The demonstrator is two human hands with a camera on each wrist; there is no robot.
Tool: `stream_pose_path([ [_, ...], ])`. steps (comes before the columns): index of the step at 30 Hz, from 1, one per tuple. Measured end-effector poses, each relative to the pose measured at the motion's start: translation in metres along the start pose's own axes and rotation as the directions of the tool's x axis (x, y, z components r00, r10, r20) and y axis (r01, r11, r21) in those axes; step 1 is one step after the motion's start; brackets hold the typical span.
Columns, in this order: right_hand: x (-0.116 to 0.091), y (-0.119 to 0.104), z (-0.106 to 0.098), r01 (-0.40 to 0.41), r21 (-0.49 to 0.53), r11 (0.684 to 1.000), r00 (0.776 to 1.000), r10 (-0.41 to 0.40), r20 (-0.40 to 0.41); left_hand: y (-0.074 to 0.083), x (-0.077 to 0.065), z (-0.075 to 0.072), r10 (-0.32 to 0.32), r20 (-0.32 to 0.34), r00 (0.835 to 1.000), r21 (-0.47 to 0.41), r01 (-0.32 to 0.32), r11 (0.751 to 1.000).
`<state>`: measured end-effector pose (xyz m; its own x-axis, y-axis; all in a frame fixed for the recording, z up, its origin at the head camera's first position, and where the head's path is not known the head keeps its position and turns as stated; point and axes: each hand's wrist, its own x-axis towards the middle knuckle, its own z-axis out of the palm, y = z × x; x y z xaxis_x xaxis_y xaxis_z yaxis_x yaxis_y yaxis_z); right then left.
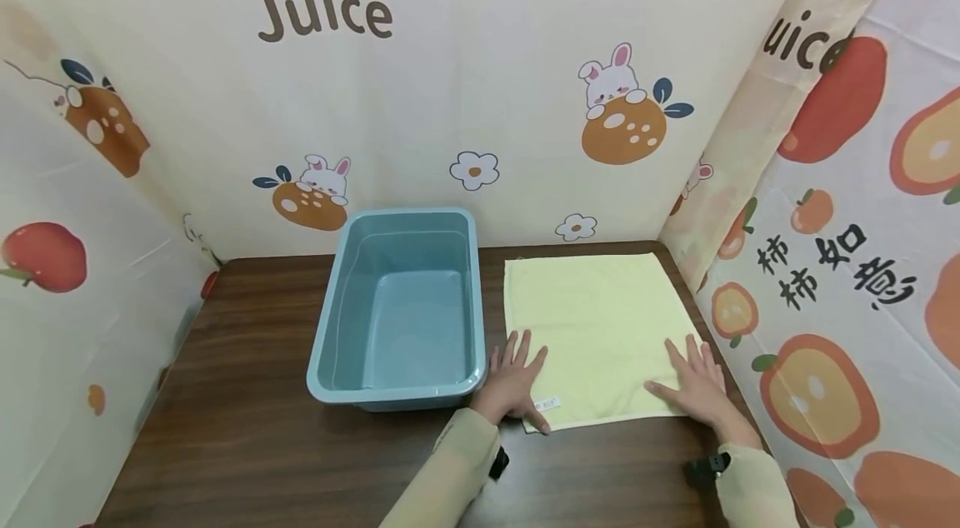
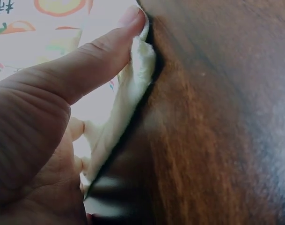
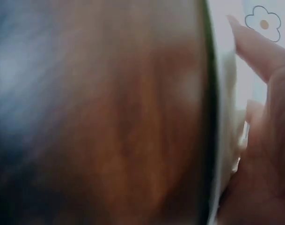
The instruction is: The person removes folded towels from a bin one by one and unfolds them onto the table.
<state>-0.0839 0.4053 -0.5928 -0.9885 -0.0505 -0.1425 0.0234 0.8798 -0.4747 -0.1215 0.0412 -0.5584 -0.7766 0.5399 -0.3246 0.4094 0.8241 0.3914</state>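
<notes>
A pale yellow towel [image 1: 600, 320] lies spread flat on the dark wooden table, with a small white label [image 1: 547, 404] near its front left corner. My left hand [image 1: 512, 382] rests on the towel's left edge by that corner, fingers spread. In the left wrist view the thumb [image 2: 95, 56] lies along the towel's edge [image 2: 133, 89]. On the front right part of the towel rests my right hand [image 1: 697, 386], its fingers also spread. The right wrist view shows the towel's edge [image 3: 224, 93] beside that hand [image 3: 268, 126].
A light blue plastic basin [image 1: 480, 345] stands on the table just left of the towel, close to my left hand. Printed curtains [image 1: 465, 78] enclose the back and both sides. The wooden table [image 1: 247, 395] extends to the left and front.
</notes>
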Motion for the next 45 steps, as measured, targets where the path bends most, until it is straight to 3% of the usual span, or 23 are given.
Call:
stream_pose_path([
  [7, -0.008, 0.003, 0.003, -0.044, -0.063, 0.997, 0.999, 0.045, 0.01, -0.004, 0.0, 0.003, -0.004, -0.004, 1.0, 0.002, 0.004, 1.0],
  [15, -0.003, 0.002, 0.001, -0.057, -0.07, 0.996, 0.998, 0.058, 0.012, -0.008, 0.002, 0.004, -0.007, -0.01, 1.0, -0.01, 0.007, 1.0],
  [22, -0.006, -0.009, -0.007, -0.048, -0.111, 0.993, 0.998, 0.043, -0.046, -0.009, -0.001, 0.005, 0.048, -0.116, 0.992, -0.011, -0.05, 0.999],
  [26, -0.009, -0.024, -0.011, -0.041, -0.13, 0.991, 0.994, 0.027, -0.107, -0.001, -0.003, -0.004, 0.073, -0.222, 0.972, 0.049, -0.064, 0.997],
  [30, -0.011, -0.037, -0.015, -0.012, -0.131, 0.991, 0.985, -0.01, -0.171, 0.011, -0.006, -0.016, 0.098, -0.317, 0.943, 0.131, -0.058, 0.99],
  [34, -0.01, -0.049, -0.021, 0.041, -0.171, 0.984, 0.954, -0.089, -0.285, 0.023, -0.013, -0.03, 0.152, -0.407, 0.901, 0.238, -0.056, 0.97],
  [41, -0.01, -0.081, -0.034, 0.067, -0.177, 0.982, 0.908, -0.134, -0.397, 0.043, -0.028, -0.05, 0.27, -0.546, 0.793, 0.362, -0.067, 0.93],
  [45, -0.012, -0.103, -0.041, 0.105, -0.172, 0.98, 0.877, -0.173, -0.449, 0.05, -0.041, -0.062, 0.318, -0.628, 0.71, 0.393, -0.063, 0.917],
])
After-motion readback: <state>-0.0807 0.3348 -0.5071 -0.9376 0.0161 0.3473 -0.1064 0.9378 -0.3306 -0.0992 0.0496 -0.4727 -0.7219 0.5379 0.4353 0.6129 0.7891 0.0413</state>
